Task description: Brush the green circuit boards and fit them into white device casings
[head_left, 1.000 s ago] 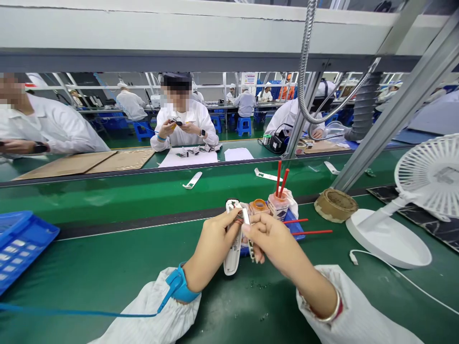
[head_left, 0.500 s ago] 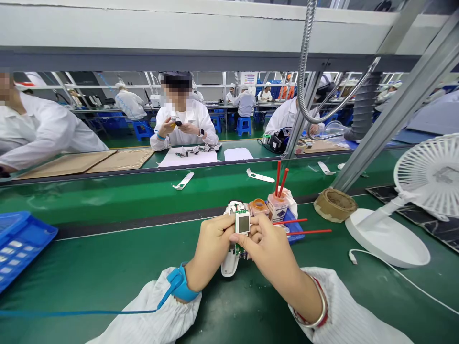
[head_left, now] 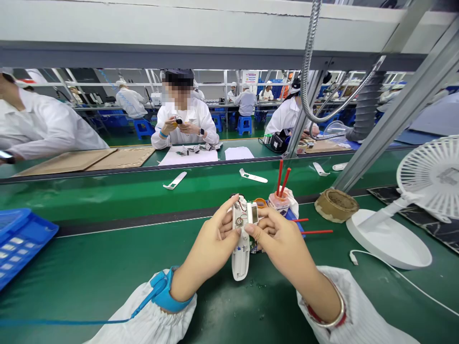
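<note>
My left hand (head_left: pixel 211 239) grips a white plastic housing (head_left: pixel 240 263), which points down toward me with its hollow inside and thin wires showing. My right hand (head_left: pixel 281 241) holds a circuit board with a small display (head_left: pixel 254 213) in a white frame, turned on edge at the housing's right side. The green board shows only in part below my right fingers. Behind my right hand stand a pink-and-white container (head_left: pixel 278 202) with red sticks in it and an orange-rimmed jar (head_left: pixel 260 203).
A blue basket (head_left: pixel 27 243) sits at the left. On the right are a tape roll (head_left: pixel 336 205), a white fan (head_left: pixel 390 239) and its cable. White plastic strips (head_left: pixel 253 176) lie on the green belt (head_left: pixel 208 184). Across it a person (head_left: pixel 184 117) handles a small part.
The display and board have tilted and moved right, baring the housing's inside and wires. My left hand has opened out along the housing's left side. The white strips have shifted left.
</note>
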`<state>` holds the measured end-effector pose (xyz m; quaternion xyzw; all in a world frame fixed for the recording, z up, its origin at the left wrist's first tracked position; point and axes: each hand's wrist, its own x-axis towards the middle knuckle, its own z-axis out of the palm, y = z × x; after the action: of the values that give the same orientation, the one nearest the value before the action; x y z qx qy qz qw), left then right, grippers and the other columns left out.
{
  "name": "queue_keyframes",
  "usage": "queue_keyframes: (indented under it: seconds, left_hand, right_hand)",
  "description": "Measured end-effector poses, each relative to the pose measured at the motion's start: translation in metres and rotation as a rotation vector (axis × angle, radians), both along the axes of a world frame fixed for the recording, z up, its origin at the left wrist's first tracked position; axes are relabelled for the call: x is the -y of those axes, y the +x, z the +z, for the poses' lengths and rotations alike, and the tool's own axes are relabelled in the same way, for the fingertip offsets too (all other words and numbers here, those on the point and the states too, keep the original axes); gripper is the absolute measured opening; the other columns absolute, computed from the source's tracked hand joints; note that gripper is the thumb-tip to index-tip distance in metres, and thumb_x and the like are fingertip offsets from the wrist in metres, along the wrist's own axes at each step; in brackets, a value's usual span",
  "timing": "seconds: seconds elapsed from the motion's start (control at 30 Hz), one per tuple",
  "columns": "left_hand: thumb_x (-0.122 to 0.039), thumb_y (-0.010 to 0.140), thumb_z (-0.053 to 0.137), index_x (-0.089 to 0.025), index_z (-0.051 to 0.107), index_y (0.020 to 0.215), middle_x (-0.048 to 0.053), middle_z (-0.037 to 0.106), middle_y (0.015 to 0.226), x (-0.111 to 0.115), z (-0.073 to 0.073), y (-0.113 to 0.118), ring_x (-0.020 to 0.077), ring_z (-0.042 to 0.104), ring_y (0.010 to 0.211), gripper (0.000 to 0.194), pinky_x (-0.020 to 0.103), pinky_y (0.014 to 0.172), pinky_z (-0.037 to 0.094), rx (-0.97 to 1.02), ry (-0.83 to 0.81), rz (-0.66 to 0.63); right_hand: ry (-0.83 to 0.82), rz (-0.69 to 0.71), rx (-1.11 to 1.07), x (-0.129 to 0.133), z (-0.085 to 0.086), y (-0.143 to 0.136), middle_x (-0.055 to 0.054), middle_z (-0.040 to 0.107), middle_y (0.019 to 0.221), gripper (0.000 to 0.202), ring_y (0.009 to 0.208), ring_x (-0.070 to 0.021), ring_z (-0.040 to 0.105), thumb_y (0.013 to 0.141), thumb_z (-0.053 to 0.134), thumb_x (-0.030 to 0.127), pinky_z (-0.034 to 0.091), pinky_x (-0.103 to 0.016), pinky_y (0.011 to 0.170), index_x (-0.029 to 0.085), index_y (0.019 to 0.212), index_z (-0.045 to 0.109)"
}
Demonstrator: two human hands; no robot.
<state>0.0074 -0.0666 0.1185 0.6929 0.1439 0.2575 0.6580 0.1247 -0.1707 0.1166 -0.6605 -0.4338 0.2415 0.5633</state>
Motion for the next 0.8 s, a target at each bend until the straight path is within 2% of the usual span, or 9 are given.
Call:
queue_keyframes:
  seconds: [0.17,0.4,0.6,0.8]
  left_hand:
    - [-0.014,0.085,0.049,-0.023,0.035,0.135,0.010,0.055,0.127,0.003,0.000,-0.001,0.0202,0.056,0.111,0.053,0.031,0.089,0.050,0.011,0.040,0.037]
    - [-0.019,0.087,0.046,-0.022,0.043,0.129,0.010,0.057,0.125,0.006,0.002,-0.002,0.0202,0.060,0.105,0.042,0.029,0.083,0.053,-0.021,0.186,0.130]
    - [-0.017,0.085,0.048,-0.023,0.046,0.127,0.007,0.064,0.114,0.007,0.000,-0.003,0.0173,0.065,0.089,0.042,0.025,0.072,0.054,-0.031,0.209,0.155]
    - [-0.016,0.085,0.047,-0.023,0.057,0.121,0.003,0.068,0.101,0.008,-0.001,-0.005,0.0155,0.064,0.082,0.038,0.022,0.069,0.051,-0.088,0.363,0.206]
  right_hand:
    - [-0.002,0.007,0.021,0.003,0.004,-0.004,0.001,0.055,0.061,0.036,0.054,-0.0157,0.053,0.081,0.061,0.049,0.041,-0.025,0.048,0.019,0.100,0.055]
    - [0.010,-0.022,0.159,0.006,0.001,-0.009,0.001,0.061,0.068,0.031,0.059,-0.0160,0.056,0.082,0.062,0.042,0.041,-0.026,0.052,0.022,0.105,0.056]
    - [0.027,-0.045,0.206,0.005,-0.002,-0.011,0.001,0.059,0.066,0.028,0.056,-0.0155,0.054,0.082,0.061,0.042,0.041,-0.025,0.050,0.022,0.101,0.055]
    - [0.053,-0.128,0.375,0.005,-0.008,-0.016,0.004,0.052,0.059,0.021,0.049,-0.0131,0.048,0.083,0.062,0.040,0.039,-0.023,0.048,0.022,0.090,0.054]
